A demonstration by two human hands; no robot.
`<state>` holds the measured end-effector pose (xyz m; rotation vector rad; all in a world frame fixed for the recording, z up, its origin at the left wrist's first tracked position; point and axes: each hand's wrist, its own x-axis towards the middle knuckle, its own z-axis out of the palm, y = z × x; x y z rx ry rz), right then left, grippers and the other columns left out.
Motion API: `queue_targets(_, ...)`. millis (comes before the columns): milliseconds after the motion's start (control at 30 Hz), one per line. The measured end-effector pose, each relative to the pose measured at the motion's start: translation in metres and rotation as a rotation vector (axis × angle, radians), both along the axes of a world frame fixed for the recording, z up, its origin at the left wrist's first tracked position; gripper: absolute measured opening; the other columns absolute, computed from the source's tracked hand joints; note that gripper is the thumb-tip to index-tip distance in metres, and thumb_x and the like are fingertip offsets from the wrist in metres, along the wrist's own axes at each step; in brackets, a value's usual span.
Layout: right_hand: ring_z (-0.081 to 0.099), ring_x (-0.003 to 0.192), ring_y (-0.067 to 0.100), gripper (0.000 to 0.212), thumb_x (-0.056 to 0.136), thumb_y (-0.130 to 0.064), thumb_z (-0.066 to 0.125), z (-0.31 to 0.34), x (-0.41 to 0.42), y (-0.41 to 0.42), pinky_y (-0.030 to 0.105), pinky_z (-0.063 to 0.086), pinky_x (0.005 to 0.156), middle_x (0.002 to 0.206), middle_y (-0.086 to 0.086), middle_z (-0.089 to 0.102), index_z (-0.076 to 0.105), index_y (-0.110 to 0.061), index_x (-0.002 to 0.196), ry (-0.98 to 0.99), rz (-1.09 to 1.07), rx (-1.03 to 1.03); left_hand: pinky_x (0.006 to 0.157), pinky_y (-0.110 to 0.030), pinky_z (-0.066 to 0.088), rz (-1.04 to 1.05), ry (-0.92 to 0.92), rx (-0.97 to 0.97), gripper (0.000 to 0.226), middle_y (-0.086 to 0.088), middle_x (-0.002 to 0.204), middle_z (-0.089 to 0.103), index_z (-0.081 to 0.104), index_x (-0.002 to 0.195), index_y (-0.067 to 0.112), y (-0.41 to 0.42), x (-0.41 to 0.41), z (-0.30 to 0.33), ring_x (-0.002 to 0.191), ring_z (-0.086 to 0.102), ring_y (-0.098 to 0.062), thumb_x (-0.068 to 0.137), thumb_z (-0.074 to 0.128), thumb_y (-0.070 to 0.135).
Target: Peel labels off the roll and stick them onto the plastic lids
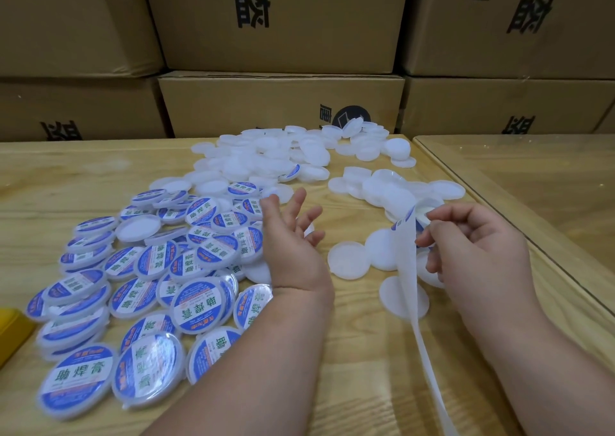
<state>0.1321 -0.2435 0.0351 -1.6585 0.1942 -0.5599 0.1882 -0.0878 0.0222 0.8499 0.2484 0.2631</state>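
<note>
The white paper backing strip of labels [412,269] hangs from the right hand [476,249], its long axis running from that hand down and towards the person, out of the bottom edge of view; the roll itself is not in sight. The right hand's fingers [429,241] pinch the strip at its upper end, where a blue-and-white round label [401,224] appears to be lifting off the backing. The left hand [293,246] hovers just left of it over the pale wooden desk [366,352], fingers spread and holding nothing. Bare round white plastic lids [347,259] lie directly under and just beyond the strip, nearer the right hand, while the lids already labelled in blue [196,302] are heaped to the left. I judge the next move depends on the label's free edge facing the empty left hand, which is nearest to take it and set it on a lid below
</note>
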Motion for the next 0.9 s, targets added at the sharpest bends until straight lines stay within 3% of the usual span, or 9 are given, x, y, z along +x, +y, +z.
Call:
queue_targets(67, 0.053, 0.046, 0.008, 0.025, 0.087, 0.001, 0.057, -0.001, 0.0, 0.0, 0.014, 0.041, 0.042, 0.07, -0.001, 0.073, 0.069, -0.021, 0.085, 0.001, 0.002, -0.002, 0.089, -0.03, 0.048, -0.068, -0.018, 0.074, 0.045, 0.002, 0.135, 0.064, 0.05, 0.14, 0.026, -0.003, 0.001, -0.001, 0.118, 0.063, -0.014, 0.107, 0.03, 0.049)
queue_targets(133, 0.053, 0.046, 0.007, 0.025, 0.087, 0.001, 0.057, -0.001, 0.0, 0.0, 0.014, 0.041, 0.042, 0.07, -0.001, 0.073, 0.068, -0.021, 0.084, -0.003, 0.004, -0.005, 0.108, -0.03, 0.039, -0.086, -0.062, 0.178, 0.042, 0.004, 0.141, 0.059, 0.053, 0.139, 0.029, -0.007, 0.0, -0.004, 0.13, 0.055, -0.01, 0.108, 0.029, 0.044)
queue_targets(300, 0.053, 0.046, 0.007, 0.024, 0.088, 0.001, 0.057, -0.001, 0.002, 0.0, 0.014, 0.041, 0.042, 0.068, -0.002, 0.072, 0.068, -0.02, 0.085, -0.004, 0.001, -0.013, 0.097, -0.001, 0.034, -0.051, -0.233, 0.55, 0.029, 0.018, 0.136, 0.058, 0.06, 0.13, 0.031, -0.011, -0.01, -0.011, 0.128, 0.047, 0.011, 0.107, 0.042, 0.03)
queue_targets(367, 0.053, 0.045, 0.007, 0.023, 0.088, 0.001, 0.057, -0.001, 0.002, -0.001, 0.014, 0.041, 0.042, 0.067, -0.002, 0.071, 0.068, -0.019, 0.085, -0.001, -0.003, -0.02, 0.104, -0.013, 0.036, -0.123, -0.19, 0.736, 0.037, 0.018, 0.135, 0.056, 0.062, 0.124, 0.036, -0.014, -0.012, -0.013, 0.131, 0.044, 0.005, 0.09, 0.047, 0.038)
queue_targets(433, 0.053, 0.045, 0.007, 0.021, 0.089, -0.003, 0.058, -0.002, 0.002, -0.002, 0.015, 0.041, 0.042, 0.064, -0.003, 0.069, 0.068, -0.02, 0.082, 0.015, -0.013, -0.03, 0.114, -0.028, 0.03, -0.173, -0.15, 1.084, 0.051, 0.013, 0.139, 0.049, 0.058, 0.126, 0.035, -0.019, -0.015, -0.013, 0.137, 0.035, -0.008, 0.078, 0.043, 0.037)
queue_targets(567, 0.052, 0.05, 0.015, 0.023, 0.09, -0.028, 0.064, -0.007, 0.006, -0.007, 0.033, 0.046, 0.057, 0.058, 0.001, 0.06, 0.062, -0.014, 0.071, 0.122, -0.022, -0.131, 0.111, -0.038, 0.02, -0.241, -0.076, 1.578, 0.07, 0.008, 0.143, 0.036, 0.043, 0.141, 0.039, -0.028, -0.025, -0.014, 0.134, 0.024, -0.02, 0.072, 0.035, 0.043)
queue_targets(700, 0.05, 0.055, 0.018, 0.04, 0.088, -0.043, 0.07, -0.011, 0.009, -0.006, 0.031, 0.041, 0.058, 0.061, 0.014, 0.057, 0.061, -0.007, 0.072, 0.213, 0.015, -0.224, 0.104, -0.041, 0.021, -0.368, 0.004, 1.739, 0.072, 0.004, 0.142, 0.035, 0.036, 0.144, 0.038, -0.027, -0.025, -0.018, 0.131, 0.028, -0.024, 0.074, 0.032, 0.05)
queue_targets(800, 0.043, 0.048, 0.012, 0.032, 0.087, -0.035, 0.07, -0.013, 0.009, -0.006, 0.023, 0.037, 0.046, 0.051, -0.004, 0.051, 0.062, -0.008, 0.071, 0.244, 0.041, -0.268, 0.106, -0.039, 0.025, -0.395, -0.056, 1.702, 0.068, 0.005, 0.141, 0.039, 0.036, 0.145, 0.037, -0.026, -0.023, -0.02, 0.13, 0.034, -0.024, 0.078, 0.038, 0.048)
queue_targets(900, 0.041, 0.048, 0.014, 0.021, 0.086, -0.02, 0.065, -0.014, 0.011, -0.008, 0.023, 0.035, 0.045, 0.054, -0.001, 0.05, 0.062, -0.001, 0.077, 0.253, 0.038, -0.299, 0.109, -0.038, 0.028, -0.378, -0.127, 1.629, 0.06, 0.006, 0.141, 0.045, 0.038, 0.146, 0.036, -0.025, -0.022, -0.023, 0.131, 0.037, -0.023, 0.087, 0.051, 0.038)
